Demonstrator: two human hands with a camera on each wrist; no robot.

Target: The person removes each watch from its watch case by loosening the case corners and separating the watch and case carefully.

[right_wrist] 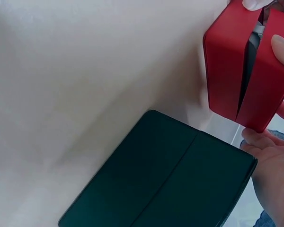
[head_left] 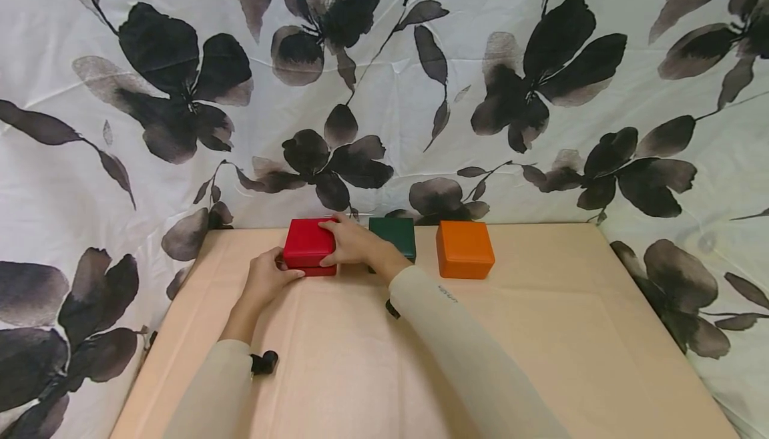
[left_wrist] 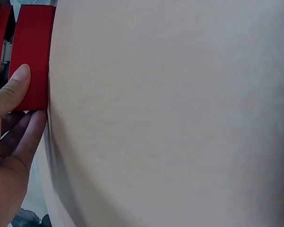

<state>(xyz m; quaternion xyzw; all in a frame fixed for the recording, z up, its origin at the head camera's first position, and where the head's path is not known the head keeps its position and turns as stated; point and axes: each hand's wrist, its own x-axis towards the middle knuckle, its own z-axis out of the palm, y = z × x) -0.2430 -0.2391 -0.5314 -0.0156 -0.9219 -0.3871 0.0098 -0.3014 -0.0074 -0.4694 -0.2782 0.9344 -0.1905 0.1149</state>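
Note:
A red hinged box [head_left: 308, 242] sits at the back left of the table, its lid raised a little. A narrow dark gap with a light-coloured piece inside shows between lid and base in both wrist views. My left hand [head_left: 268, 277] grips the base at its left front corner, thumb on the front face [left_wrist: 35, 52]. With my right hand [head_left: 354, 242] I hold the lid from its right side, thumb at the front and fingers over the top. The inside of the box is mostly hidden.
Just right of the red box stands a closed dark green box [head_left: 393, 237], partly behind my right hand. Farther right is an orange box [head_left: 465, 250]. A flower-patterned cloth [head_left: 384, 119] hangs right behind the table's [head_left: 541, 332] back edge.

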